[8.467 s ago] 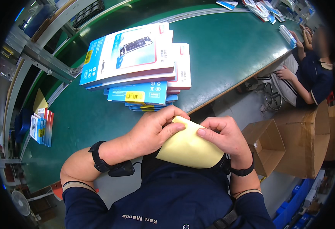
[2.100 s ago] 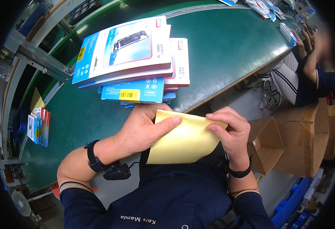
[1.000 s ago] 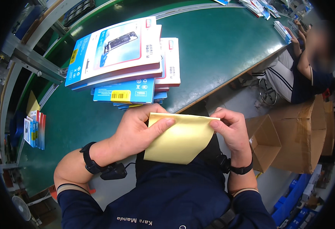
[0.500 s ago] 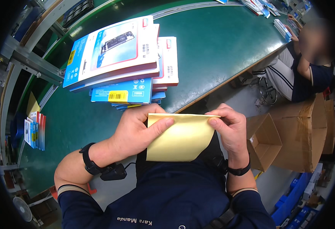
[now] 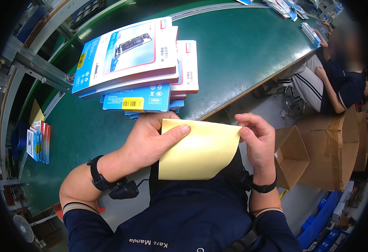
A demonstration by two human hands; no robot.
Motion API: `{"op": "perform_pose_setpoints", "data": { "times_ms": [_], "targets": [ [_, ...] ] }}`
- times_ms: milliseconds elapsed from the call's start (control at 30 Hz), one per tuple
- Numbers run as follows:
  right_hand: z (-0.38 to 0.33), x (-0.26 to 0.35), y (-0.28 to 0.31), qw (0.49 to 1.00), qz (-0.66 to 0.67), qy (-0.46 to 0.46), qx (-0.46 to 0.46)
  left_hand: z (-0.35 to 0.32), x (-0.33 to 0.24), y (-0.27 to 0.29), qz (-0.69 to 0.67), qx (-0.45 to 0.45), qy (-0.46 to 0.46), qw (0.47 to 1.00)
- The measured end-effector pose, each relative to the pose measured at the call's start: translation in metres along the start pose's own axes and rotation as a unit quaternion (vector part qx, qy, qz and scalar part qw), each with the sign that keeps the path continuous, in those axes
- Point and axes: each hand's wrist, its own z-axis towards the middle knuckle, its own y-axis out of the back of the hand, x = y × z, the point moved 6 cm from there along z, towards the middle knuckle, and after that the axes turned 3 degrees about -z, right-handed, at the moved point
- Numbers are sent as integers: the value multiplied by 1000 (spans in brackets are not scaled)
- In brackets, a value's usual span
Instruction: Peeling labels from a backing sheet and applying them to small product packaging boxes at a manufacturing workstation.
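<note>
My left hand (image 5: 150, 140) is closed on a pale yellow sheet of paper (image 5: 198, 153), its thumb lying flat across the front near the upper left and the fingers hidden behind. The sheet hangs in front of my body, its right side curving. At the sheet's upper right corner, my right hand (image 5: 257, 140) has thumb and fingertips close together around the tip, in a light pinch. Just beyond my left hand rises a stack of flat white and blue boxes (image 5: 127, 50) with red edges, the upper ones set askew.
The stack stands on a green table (image 5: 230, 54). More boxes (image 5: 39, 143) stand upright at the left. Open cardboard cartons (image 5: 328, 147) sit on the right, below the table edge. A seated person (image 5: 343, 80) works at the far right, near further boxes (image 5: 310, 34).
The sheet's upper right part has opened out into a pointed corner. My right hand has shifted slightly right and its fingers have loosened. My left hand keeps its hold.
</note>
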Motion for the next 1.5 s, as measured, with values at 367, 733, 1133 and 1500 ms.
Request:
{"op": "perform_pose_setpoints", "data": {
  "times_ms": [367, 733, 1133, 1500],
  "targets": [
    [16, 42, -16, 926, -339, 158, 56, -1, -2, 1, 48, -20, -23, 998],
    [32, 75, -25, 929, -302, 155, 148, -14, -21, -5, 15, 42, 3, 999],
    [38, 119, -55, 927, -231, 182, 234, -46, -92, 18, 110, -32, -203, 973],
    [56, 148, -90, 810, -424, 392, 101, -41, -96, 43, 10, -69, -146, 987]
  ]
}}
